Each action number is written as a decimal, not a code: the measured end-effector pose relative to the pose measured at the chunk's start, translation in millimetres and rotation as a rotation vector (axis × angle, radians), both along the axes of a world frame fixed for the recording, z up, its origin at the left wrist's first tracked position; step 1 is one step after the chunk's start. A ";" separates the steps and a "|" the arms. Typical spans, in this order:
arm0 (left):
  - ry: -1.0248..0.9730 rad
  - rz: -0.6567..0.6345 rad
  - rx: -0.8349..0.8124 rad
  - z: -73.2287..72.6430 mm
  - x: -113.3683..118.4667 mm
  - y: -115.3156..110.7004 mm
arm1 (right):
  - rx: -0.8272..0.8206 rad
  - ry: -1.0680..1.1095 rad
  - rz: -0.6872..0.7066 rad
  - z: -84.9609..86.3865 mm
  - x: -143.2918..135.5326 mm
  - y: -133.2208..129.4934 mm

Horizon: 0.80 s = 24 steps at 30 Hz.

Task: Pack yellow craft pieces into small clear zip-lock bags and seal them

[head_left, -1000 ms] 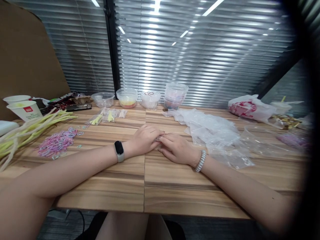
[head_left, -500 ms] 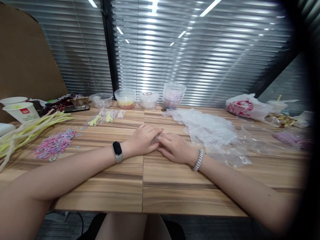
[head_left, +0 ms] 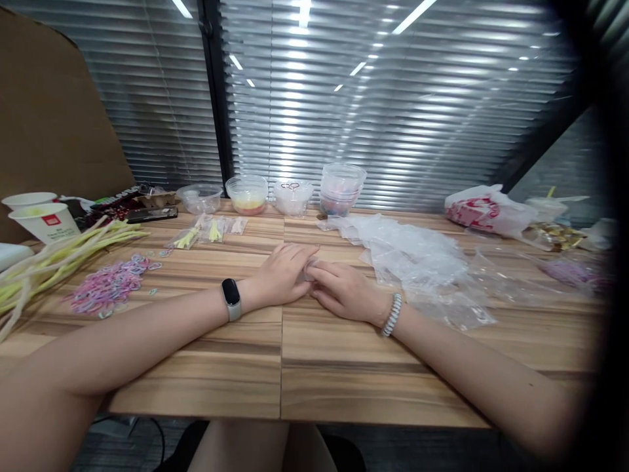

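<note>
My left hand [head_left: 282,275] and my right hand [head_left: 348,290] meet at the middle of the wooden table [head_left: 216,373]. Between their fingertips, both pinch a small clear plastic bag [head_left: 309,269]; the fingers cover most of it, and its contents cannot be made out. Just right of my right hand spreads a heap of clear plastic bags [head_left: 410,249]. Beyond my left hand lie small filled bags [head_left: 215,231] with yellow and pale pieces inside. To the left is a pile of pink, purple and blue small rubber bands [head_left: 108,282].
Long yellow and cream strips [head_left: 54,262] lie at the left beside paper cups [head_left: 46,221]. Clear plastic tubs [head_left: 246,195] line the back edge, with scissors [head_left: 289,186] on one. A white and red plastic bag [head_left: 484,210] sits at the back right.
The clear bag shows slightly more between the fingertips as the right fingers shift a little. Both arms stay in nearly the same place.
</note>
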<state>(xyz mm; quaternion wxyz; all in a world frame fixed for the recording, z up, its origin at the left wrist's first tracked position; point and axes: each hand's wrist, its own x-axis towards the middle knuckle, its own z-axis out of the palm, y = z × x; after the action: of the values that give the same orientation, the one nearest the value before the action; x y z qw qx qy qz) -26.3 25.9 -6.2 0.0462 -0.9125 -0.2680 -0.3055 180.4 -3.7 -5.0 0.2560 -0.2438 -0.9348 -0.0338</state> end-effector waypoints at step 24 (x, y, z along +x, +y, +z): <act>-0.145 0.126 -0.095 2.9 0.5 1.7 | 0.166 0.012 -0.059 -5.4 3.6 0.9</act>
<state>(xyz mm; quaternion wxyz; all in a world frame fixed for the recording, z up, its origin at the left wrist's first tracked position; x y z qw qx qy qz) -25.9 27.6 -3.3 0.0023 -0.8706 -0.3415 -0.3540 183.9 -2.8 -10.4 0.2799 -0.2496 -0.9196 -0.1173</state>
